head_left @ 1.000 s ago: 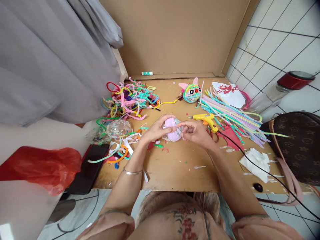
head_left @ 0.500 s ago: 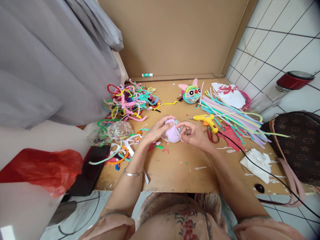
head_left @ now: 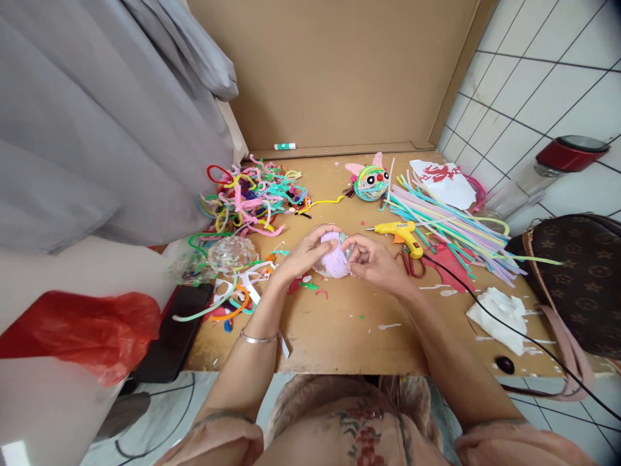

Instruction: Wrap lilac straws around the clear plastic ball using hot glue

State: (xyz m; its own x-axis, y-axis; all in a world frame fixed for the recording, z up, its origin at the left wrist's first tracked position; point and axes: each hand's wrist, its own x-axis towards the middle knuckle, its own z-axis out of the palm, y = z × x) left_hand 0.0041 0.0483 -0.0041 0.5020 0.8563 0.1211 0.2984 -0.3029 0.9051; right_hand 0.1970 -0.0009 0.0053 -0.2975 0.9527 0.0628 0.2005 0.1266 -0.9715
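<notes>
Between my hands is a clear plastic ball [head_left: 334,259] with lilac pipe cleaners laid side by side over its middle. My left hand [head_left: 306,254] is closed round its left side, thumb resting on the lilac strands. On the right side, my right hand [head_left: 372,260] has its fingers pinched at the edge of the strands; the exact spot they grip is partly hidden. Just right of this hand lie a yellow hot glue gun [head_left: 400,234] and red-handled scissors [head_left: 411,265]. Red and green scraps [head_left: 307,285] lie below the ball.
A tangled pile of pipe cleaners [head_left: 252,194] is at the back left, near a clear ball [head_left: 231,252]. A decorated ball with pink ears [head_left: 371,182] stands at the back. Straight pipe cleaners [head_left: 456,226], a tissue [head_left: 499,317] and a brown bag [head_left: 577,285] occupy the right. The glue gun's cord [head_left: 514,333] crosses there.
Hardly anything differs. Both hands keep their hold on the ball, with only a slight shift of the right fingers at the strands' edge.
</notes>
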